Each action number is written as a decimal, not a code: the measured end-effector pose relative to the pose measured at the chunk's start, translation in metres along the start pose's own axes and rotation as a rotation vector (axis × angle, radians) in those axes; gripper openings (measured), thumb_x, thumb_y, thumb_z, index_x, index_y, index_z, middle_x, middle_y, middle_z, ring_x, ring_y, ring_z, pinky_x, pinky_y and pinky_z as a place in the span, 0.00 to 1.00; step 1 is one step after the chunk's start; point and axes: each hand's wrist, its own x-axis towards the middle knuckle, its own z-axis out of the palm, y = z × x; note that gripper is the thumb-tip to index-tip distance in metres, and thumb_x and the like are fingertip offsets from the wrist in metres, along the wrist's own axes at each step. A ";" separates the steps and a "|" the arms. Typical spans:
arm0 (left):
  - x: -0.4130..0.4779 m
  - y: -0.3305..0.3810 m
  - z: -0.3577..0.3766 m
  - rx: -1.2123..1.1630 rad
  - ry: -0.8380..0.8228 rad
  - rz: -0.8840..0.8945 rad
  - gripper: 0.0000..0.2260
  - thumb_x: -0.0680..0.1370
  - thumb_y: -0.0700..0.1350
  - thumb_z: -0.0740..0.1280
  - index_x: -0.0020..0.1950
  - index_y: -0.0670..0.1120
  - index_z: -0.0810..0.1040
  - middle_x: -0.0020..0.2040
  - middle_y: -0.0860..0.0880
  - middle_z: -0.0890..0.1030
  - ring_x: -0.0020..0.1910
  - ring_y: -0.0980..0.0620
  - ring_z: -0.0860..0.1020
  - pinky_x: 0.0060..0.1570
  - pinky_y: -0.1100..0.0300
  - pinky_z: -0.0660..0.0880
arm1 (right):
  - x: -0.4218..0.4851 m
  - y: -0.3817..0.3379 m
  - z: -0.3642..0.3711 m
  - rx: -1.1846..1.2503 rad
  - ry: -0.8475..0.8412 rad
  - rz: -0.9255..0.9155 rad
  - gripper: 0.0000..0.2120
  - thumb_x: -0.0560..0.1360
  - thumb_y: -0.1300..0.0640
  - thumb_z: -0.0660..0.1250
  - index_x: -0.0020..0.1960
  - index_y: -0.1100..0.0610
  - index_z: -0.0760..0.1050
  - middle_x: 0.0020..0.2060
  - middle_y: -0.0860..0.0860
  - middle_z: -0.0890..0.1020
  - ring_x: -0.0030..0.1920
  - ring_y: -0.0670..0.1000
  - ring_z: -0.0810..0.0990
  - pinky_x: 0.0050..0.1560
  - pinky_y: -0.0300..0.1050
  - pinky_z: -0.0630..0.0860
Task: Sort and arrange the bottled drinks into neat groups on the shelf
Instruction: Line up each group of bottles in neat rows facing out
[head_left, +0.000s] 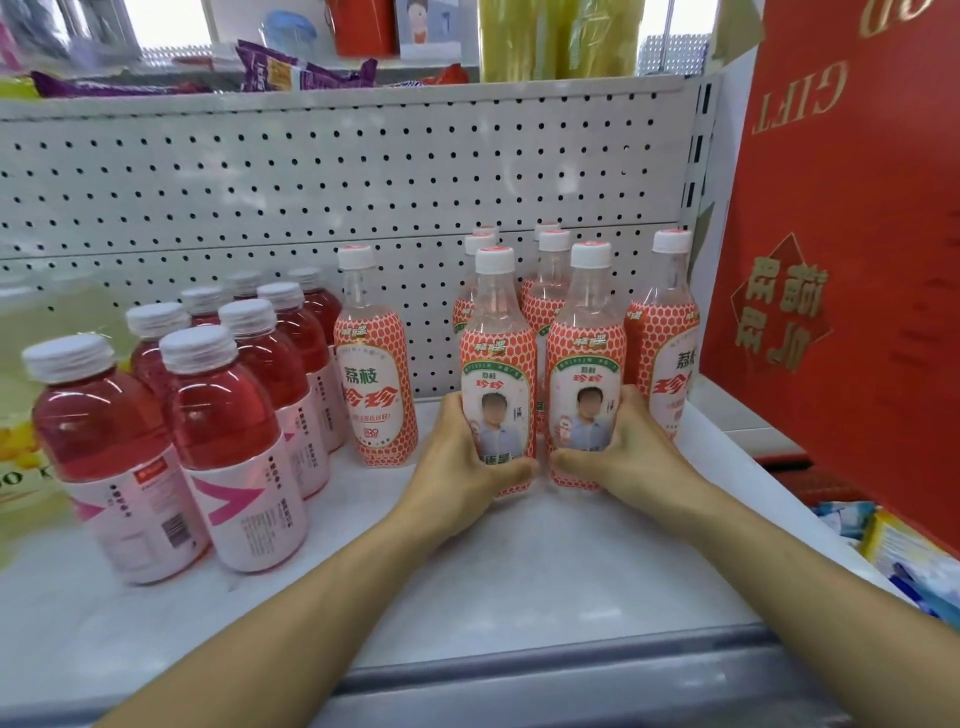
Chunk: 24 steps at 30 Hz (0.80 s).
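Front pair of clear plastic lychee bottles with red-dotted labels and white caps, upright and close side by side on the white shelf (519, 571), ahead of a cluster of the same kind. Left bottle (496, 358) gripped low by the left hand (462, 457), fingers curled round its base; right bottle (584, 358) likewise wrapped by the right hand (621, 449). Low grip likely for sliding both without tipping, squaring the rows. One stray matching bottle (375, 364) standing apart, just beside the red-drink bottles with pink labels (228, 415). Perforated white back panel (311, 182) behind; red gift box (857, 234) at right.

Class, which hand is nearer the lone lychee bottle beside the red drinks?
Left. The left hand, gripping a front bottle, is just right of the lone lychee bottle; the right hand is farther right.
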 end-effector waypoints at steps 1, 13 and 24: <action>0.004 -0.002 0.002 0.017 0.015 0.006 0.33 0.65 0.50 0.82 0.61 0.55 0.66 0.59 0.54 0.78 0.57 0.57 0.79 0.56 0.57 0.80 | 0.003 0.000 0.001 0.001 0.010 0.013 0.36 0.62 0.51 0.81 0.63 0.50 0.66 0.55 0.42 0.80 0.56 0.44 0.80 0.55 0.43 0.78; -0.009 0.015 -0.016 0.218 0.368 0.157 0.35 0.71 0.72 0.60 0.68 0.50 0.65 0.60 0.53 0.67 0.61 0.54 0.68 0.64 0.55 0.68 | -0.008 -0.013 -0.011 0.042 0.435 -0.192 0.24 0.73 0.28 0.57 0.55 0.47 0.65 0.50 0.48 0.76 0.50 0.50 0.76 0.51 0.56 0.77; 0.037 -0.009 -0.050 -0.089 0.579 -0.202 0.43 0.68 0.47 0.80 0.75 0.46 0.58 0.69 0.45 0.70 0.67 0.47 0.70 0.69 0.49 0.68 | 0.038 0.002 -0.042 0.126 0.366 0.127 0.42 0.67 0.53 0.80 0.72 0.57 0.59 0.65 0.56 0.73 0.64 0.55 0.74 0.61 0.52 0.71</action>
